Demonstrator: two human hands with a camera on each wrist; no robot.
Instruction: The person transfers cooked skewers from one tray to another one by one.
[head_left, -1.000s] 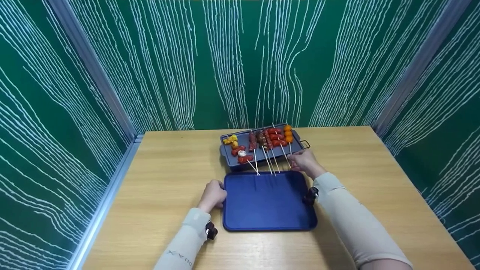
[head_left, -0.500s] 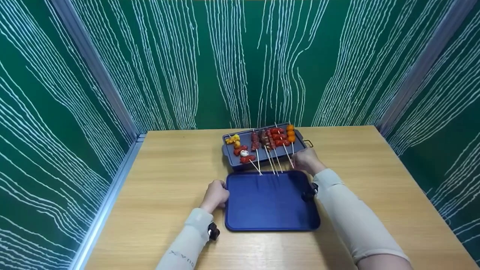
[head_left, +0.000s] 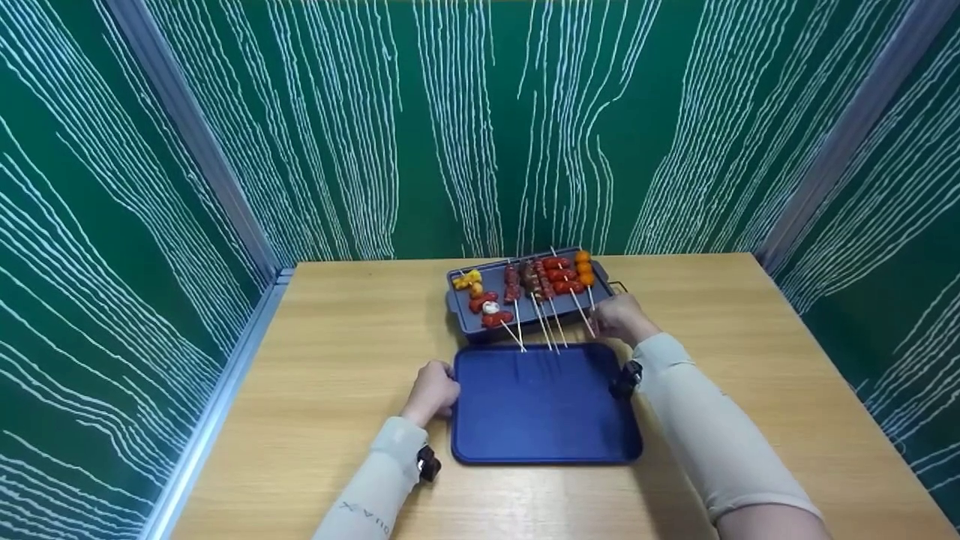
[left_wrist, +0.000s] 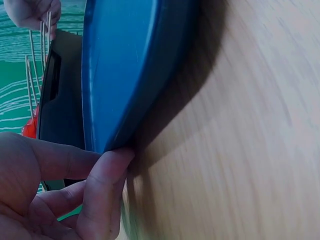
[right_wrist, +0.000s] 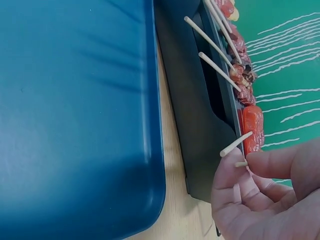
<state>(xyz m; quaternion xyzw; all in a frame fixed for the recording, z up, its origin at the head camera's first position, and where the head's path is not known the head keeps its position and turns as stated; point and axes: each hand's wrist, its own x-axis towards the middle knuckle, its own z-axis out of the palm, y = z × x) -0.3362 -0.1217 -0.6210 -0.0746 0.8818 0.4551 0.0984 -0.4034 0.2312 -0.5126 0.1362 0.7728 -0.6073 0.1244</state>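
- Head view: in front of me is a wooden table (head_left: 337, 322) with a blue tray (head_left: 547, 420) on the person's side of it. A dark grill pan (head_left: 493, 281) sits just behind the tray, at a slant, over by the green wall (head_left: 300, 112).
- Head view: the left hand (head_left: 433, 388) is at the left side of the blue tray, fingers bent in at its edge.
- Head view: the right hand (head_left: 622, 319) is at the near right corner of the grill pan, close by the wire handle (head_left: 619, 286). The orange-ball skewer (head_left: 584, 268) lies at the pan's right end, its stick running down into that hand.
- Head view: next to it lies the sausage skewer (head_left: 562, 275), then three darker meat skewers (head_left: 532, 281), and at the left end a mixed skewer (head_left: 484, 301) with yellow, red and white pieces. Several sticks (head_left: 583, 313) poke out past the pan's near edge.
- Left wrist view: thumb and finger pinch the rim of the blue tray near a corner, a narrow grip. The right hand shows up in the corner, beside some sticks; I can't tell its grip from this side.
- Right wrist view: thumb and fingertips close narrowly on the end of one stick. The stick of the sausage skewer passes just in front; I can't tell whether it touches the fingers. A strip of table shows between tray and pan.
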